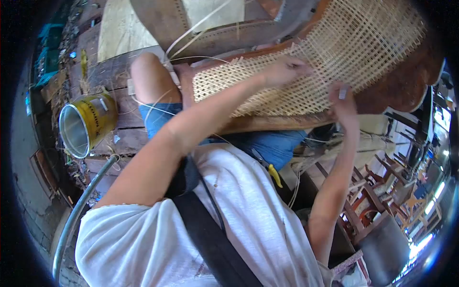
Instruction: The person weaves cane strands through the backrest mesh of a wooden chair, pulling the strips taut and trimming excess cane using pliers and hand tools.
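Though gappy, regular cane mesh (334,52)

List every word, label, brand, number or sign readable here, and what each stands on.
None can be read with certainty.
Yellow cylindrical bucket: dark lettering on its side, turned sideways and too blurred to read.
Small pale patch on the same bucket: too small to tell whether it bears any text.
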Available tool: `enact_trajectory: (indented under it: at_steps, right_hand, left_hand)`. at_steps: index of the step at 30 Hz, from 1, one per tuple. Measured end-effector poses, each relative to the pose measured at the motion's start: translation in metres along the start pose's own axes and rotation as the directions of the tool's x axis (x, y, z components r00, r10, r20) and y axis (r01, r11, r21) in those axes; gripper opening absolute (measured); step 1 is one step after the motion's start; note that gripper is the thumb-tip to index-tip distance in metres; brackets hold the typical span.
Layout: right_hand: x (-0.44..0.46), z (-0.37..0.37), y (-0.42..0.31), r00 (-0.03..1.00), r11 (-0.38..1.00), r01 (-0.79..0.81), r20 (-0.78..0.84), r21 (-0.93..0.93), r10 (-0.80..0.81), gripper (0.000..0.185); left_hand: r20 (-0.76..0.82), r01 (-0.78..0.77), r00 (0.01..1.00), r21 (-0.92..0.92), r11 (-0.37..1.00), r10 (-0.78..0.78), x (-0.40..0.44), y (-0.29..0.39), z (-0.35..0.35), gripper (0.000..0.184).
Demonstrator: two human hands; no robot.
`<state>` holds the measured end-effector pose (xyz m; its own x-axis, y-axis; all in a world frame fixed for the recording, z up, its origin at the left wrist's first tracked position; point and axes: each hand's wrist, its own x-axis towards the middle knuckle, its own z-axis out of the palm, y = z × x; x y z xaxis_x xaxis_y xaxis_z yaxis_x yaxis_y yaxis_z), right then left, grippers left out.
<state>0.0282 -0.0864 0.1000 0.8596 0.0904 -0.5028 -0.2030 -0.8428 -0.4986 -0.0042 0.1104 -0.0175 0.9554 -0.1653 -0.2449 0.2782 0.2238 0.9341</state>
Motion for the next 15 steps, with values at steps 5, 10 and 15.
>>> enact_trajectory:
  at_steps: [5, 10, 15]
  right_hand:
    - [0.017, 0.051, -0.001, 0.962, 0.758, 0.211, 0.267, -0.617, -0.051, 0.038]
    - [0.022, 0.068, -0.022, 0.976, 0.568, 0.151, 0.213, -0.809, 0.043, 0.029]
    - [0.037, 0.069, -0.037, 0.951, 0.534, 0.158, 0.274, -0.830, 0.144, 0.031]
  left_hand:
    - [0.122, -0.054, 0.993, 0.427, 0.903, 0.001, 0.010, -0.045, -0.027, 0.022]
    - [0.069, 0.030, 0.995, 0.438, 0.899, -0.067, 0.011, -0.056, -0.033, 0.023]
    - [0.091, 0.006, 0.995, 0.369, 0.929, -0.043, 0.019, -0.073, -0.039, 0.029]
